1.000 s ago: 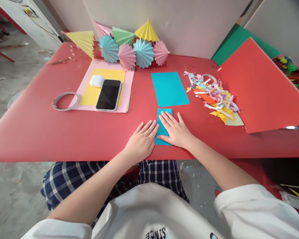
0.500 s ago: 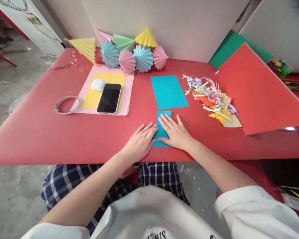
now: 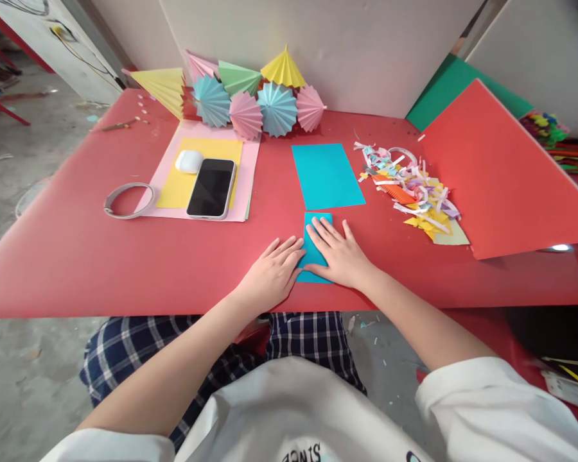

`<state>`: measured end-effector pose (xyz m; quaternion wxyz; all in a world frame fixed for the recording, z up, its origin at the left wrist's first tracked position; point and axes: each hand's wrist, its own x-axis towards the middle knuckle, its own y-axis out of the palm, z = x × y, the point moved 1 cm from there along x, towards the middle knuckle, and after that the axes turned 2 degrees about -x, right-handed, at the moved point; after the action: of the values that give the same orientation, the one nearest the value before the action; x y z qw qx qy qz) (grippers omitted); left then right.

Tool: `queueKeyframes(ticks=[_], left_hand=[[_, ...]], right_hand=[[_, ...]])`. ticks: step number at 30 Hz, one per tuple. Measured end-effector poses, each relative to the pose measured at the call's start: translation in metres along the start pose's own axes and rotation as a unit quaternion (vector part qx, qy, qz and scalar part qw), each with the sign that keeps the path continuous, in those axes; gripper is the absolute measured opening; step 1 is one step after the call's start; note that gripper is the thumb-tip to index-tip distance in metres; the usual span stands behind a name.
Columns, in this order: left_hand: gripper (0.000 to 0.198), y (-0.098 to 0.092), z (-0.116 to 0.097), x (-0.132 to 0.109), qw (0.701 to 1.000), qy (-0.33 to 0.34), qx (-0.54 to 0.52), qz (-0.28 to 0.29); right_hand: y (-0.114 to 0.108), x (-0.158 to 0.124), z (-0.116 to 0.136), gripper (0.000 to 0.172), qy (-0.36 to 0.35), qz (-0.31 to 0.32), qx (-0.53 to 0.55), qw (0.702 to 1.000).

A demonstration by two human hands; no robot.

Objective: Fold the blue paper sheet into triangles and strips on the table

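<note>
A narrow piece of blue paper [image 3: 313, 255], seemingly folded, lies flat on the red table [image 3: 187, 269] near its front edge. My right hand [image 3: 334, 252] rests on it with the fingers stretched and spread, covering much of its right side. At the paper's left edge lies my left hand [image 3: 274, 269], palm down with straight fingers, its fingertips touching the edge. Just beyond them is a wider blue sheet [image 3: 327, 176], flat and untouched.
A phone [image 3: 212, 188] and a white case [image 3: 189, 162] lie on yellow and pink sheets, beside a grey ring-shaped band [image 3: 129, 201]. Pleated paper umbrellas [image 3: 277, 109] line the back. Paper scraps [image 3: 414, 189] and a large red board [image 3: 505, 183] are at right.
Both hands keep their places on the blue paper. The whole view has shifted very slightly; nothing is picked up or let go.
</note>
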<state>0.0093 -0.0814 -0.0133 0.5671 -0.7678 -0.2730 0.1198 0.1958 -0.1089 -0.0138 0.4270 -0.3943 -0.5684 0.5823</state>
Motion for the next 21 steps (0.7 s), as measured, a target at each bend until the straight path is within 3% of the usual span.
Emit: queueKeyframes(ticks=[21], left_hand=[[0.035,-0.0015,0.0011,0.0008,0.999,-0.009,-0.037,-0.008]], right_hand=[[-0.0007,-0.0020,0.0015,0.076,-0.015,0.011,0.008,1.000]])
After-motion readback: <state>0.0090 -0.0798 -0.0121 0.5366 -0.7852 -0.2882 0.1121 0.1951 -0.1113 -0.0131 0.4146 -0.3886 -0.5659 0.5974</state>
